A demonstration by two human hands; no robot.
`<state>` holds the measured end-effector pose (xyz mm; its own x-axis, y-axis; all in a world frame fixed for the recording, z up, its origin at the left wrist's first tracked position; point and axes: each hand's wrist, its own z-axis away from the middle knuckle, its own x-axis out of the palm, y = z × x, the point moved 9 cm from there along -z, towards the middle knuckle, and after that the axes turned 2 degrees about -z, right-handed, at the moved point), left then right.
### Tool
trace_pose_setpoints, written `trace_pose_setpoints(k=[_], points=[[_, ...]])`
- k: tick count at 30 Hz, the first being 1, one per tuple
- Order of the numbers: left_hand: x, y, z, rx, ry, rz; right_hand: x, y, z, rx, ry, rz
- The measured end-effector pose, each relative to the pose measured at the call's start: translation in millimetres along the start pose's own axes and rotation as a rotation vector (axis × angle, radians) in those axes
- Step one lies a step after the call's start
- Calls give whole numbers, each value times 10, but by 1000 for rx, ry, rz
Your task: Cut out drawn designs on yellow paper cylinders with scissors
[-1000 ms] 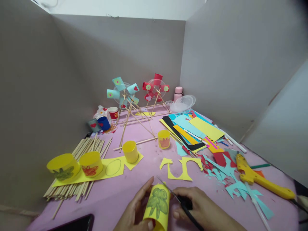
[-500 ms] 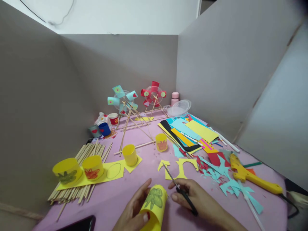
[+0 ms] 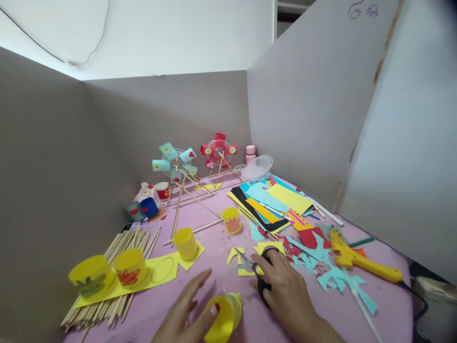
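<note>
My left hand (image 3: 185,312) holds a yellow paper cylinder (image 3: 224,318) near the table's front edge, thumb on its rim, its open end turned toward me. My right hand (image 3: 283,290) rests on black-handled scissors (image 3: 257,271), which lie on the pink table (image 3: 214,243) with their blades pointing left over yellow paper offcuts (image 3: 246,252). The fingers lie over the handles.
Yellow paper cups (image 3: 92,276) stand on a yellow sheet over wooden sticks (image 3: 117,247) at left. Two paper windmills (image 3: 174,162) stand at the back. Stacked coloured paper (image 3: 271,202), blue and red scraps (image 3: 321,267) and a yellow glue gun (image 3: 360,262) lie at right. Grey partitions enclose the table.
The right hand moved the scissors forward and laid them on the table by the yellow offcuts. The left hand tipped the cylinder so its open end shows. The view tilted upward.
</note>
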<state>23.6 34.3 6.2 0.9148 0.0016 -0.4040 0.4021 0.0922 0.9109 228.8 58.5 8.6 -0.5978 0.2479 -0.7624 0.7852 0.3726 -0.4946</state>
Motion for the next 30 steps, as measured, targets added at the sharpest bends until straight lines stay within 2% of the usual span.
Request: trace_pose_setpoints(k=[2,4,7,10,14,18,21,24,26,30], points=[[-6,197,-46,83,58,-42,-17,-31,6,-37,30,12],[77,384,-113,125,49,-120,-29,-62,15,-73,54,32],[281,637,-223,190,-17,-286,-56,-95,29,-114,102,57],[456,769,-302,216,-80,-377,-93,-127,38,-155,160,78],[540,820,-336,213,-132,-339,-130,-131,36,-157,203,93],[366,781,-402,153,-46,-269,-172,-92,37,-126,221,95],[223,745,-488,132,24,-296,-203,-75,37,-124,236,91],[159,749,-551,136,60,-321,-219,-81,30,-136,250,88],[184,793,-542,153,34,-308,-228,-91,25,-143,265,93],[383,876,-412,138,-149,-228,-232,-103,29,-152,282,90]])
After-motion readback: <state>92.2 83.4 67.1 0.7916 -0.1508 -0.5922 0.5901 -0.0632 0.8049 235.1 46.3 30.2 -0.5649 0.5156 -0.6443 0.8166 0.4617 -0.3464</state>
